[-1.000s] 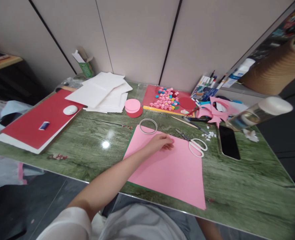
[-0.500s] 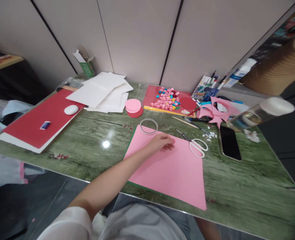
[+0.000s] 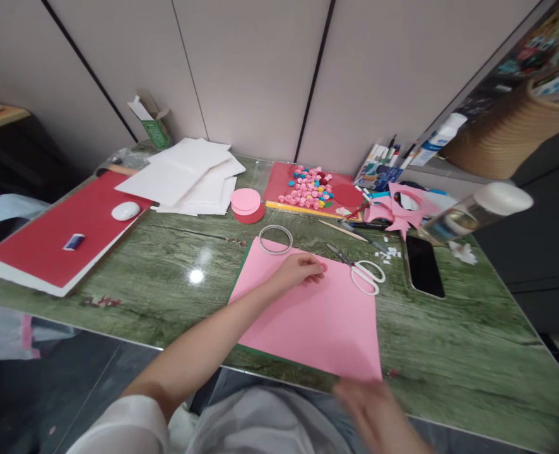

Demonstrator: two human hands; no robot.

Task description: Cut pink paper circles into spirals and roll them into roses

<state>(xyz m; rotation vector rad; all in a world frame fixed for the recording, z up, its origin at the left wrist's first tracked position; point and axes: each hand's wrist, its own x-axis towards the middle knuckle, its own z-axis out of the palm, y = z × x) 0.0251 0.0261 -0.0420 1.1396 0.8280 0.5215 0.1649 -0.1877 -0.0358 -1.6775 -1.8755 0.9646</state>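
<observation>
My left hand (image 3: 302, 270) is over the upper part of a stack of pink paper (image 3: 303, 321). Its thumb and fingers pinch a small round pink paper piece (image 3: 323, 267). White-handled scissors (image 3: 362, 271) lie just to its right, partly on the paper. Behind my wrist, a roll of tape (image 3: 276, 239) rests flat across the paper's far edge. My right hand (image 3: 367, 410) is at the table's front edge, by the near right corner of the pink paper. Motion smears its fingers, and I cannot make out anything in them.
Behind lie pink and red paper discs (image 3: 246, 203) and a red sheet (image 3: 279, 176) bearing a small pink pile (image 3: 310, 188). To the right are a phone (image 3: 424, 268), a bottle (image 3: 478, 211) and pink offcuts (image 3: 397, 208). White sheets (image 3: 185, 170) and a mouse (image 3: 125, 210) are left.
My right hand has come into view at the bottom, by the table's front edge. The left hand keeps its pinch over the pink paper. The whole view has shifted slightly.
</observation>
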